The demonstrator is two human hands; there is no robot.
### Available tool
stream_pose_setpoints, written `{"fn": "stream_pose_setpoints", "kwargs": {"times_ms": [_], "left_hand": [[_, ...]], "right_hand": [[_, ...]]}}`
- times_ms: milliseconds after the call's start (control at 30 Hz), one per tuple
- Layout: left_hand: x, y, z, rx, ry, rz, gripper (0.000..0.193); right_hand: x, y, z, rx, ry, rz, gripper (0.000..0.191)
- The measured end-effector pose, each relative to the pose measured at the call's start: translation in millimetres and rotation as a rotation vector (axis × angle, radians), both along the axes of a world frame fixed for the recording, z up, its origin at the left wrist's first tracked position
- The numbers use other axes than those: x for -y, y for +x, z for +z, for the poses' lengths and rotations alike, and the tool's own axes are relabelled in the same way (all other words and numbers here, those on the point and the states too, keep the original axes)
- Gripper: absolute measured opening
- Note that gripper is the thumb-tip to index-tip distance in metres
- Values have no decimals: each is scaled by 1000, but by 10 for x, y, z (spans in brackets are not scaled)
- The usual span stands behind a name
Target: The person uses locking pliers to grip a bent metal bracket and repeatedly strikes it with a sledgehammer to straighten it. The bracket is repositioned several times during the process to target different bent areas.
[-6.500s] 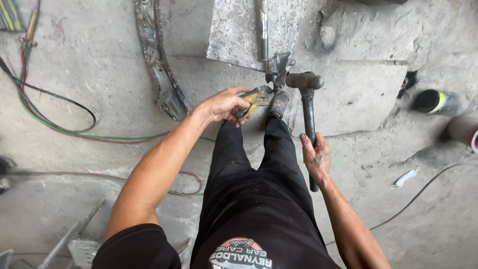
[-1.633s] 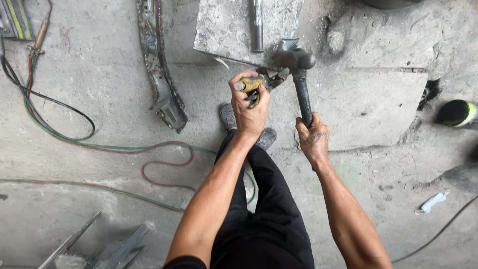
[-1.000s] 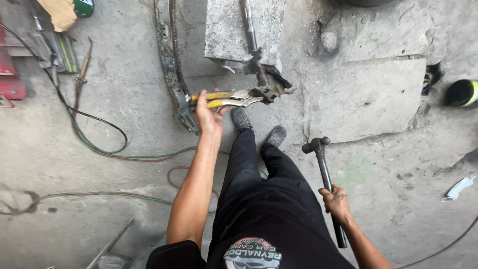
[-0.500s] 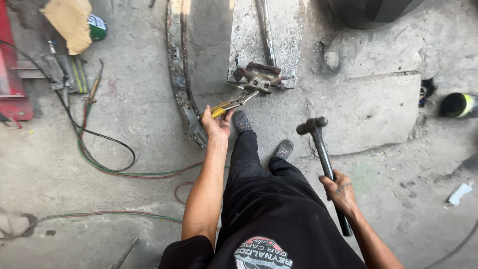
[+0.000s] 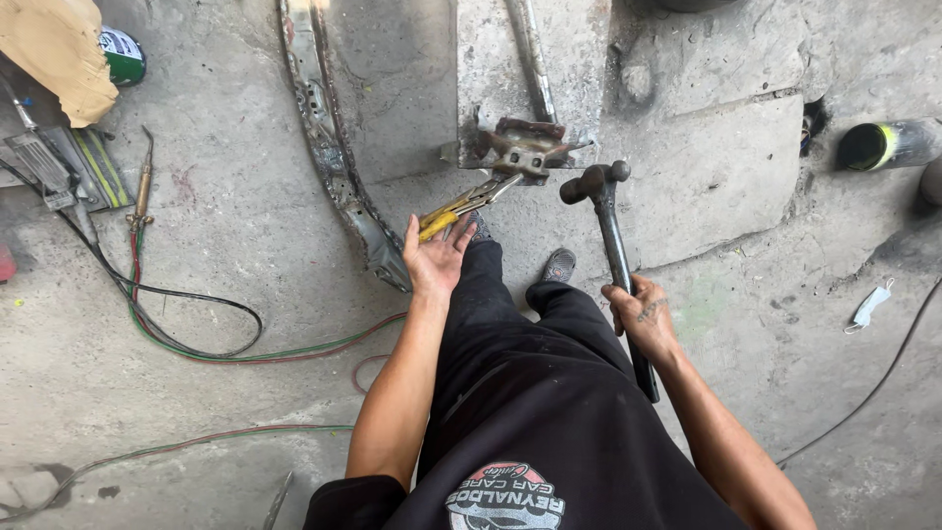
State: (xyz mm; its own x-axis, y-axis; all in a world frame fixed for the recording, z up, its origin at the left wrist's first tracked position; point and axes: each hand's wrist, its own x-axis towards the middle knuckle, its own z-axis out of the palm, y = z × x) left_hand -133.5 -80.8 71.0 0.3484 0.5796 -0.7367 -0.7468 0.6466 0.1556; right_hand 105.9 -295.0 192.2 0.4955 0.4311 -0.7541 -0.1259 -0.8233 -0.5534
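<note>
Standing over a concrete floor (image 5: 226, 294), a person in black trousers works with both bare hands. The left hand (image 5: 437, 257) is spread, palm up and fingers loose, touching the near ends of the yellow-handled pliers (image 5: 461, 206); its grip is released, not clenched around the handles. The pliers run up and to the right, their far end meeting a rusty metal bracket (image 5: 515, 147) that lies at the near edge of a grey metal plate (image 5: 481, 59). The right hand (image 5: 643, 314) has its grip clenched around the dark shaft of a hammer (image 5: 608, 226), whose head sits just right of the bracket, apart from it. A long, bent metal strip (image 5: 334, 147) lies on the floor left of the plate, its near end just beside the left hand. Farther left, a brass-tipped torch (image 5: 143, 186) with red and green hoses (image 5: 196, 348) rests on the floor. At the far right lies a dark cylinder with a yellow-green band (image 5: 883, 145); nearer, a face mask (image 5: 868, 306).
</note>
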Motion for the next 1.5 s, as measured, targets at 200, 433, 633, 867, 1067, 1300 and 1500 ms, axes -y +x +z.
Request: {"fn": "stream_pose_setpoints", "kwargs": {"times_ms": [200, 433, 633, 867, 1067, 1300, 1500], "left_hand": [[-184, -388, 198, -12, 95, -268, 54], [-916, -254, 245, -713, 640, -1630, 70], [-638, 172, 187, -1333, 1325, -1646, 24], [-1152, -453, 928, -1371, 1043, -1980, 21], [-1961, -446, 1002, -1493, 1226, -2175, 26], [-2809, 21, 349, -1366, 1706, -2350, 20], [-3040, 92, 149, -1314, 2022, -2371, 18]], "right_hand": [[-262, -28, 4, -8, -15, -46, 22], [-454, 7, 30, -20, 37, -47, 21], [-401, 146, 165, 11, -5, 69, 24], [-32, 458, 411, -2, -78, 129, 28], [-53, 410, 375, 10, -131, 174, 27], [-428, -224, 309, 45, -142, 101, 26], [-1019, -772, 159, 85, -136, 45, 30]]}}
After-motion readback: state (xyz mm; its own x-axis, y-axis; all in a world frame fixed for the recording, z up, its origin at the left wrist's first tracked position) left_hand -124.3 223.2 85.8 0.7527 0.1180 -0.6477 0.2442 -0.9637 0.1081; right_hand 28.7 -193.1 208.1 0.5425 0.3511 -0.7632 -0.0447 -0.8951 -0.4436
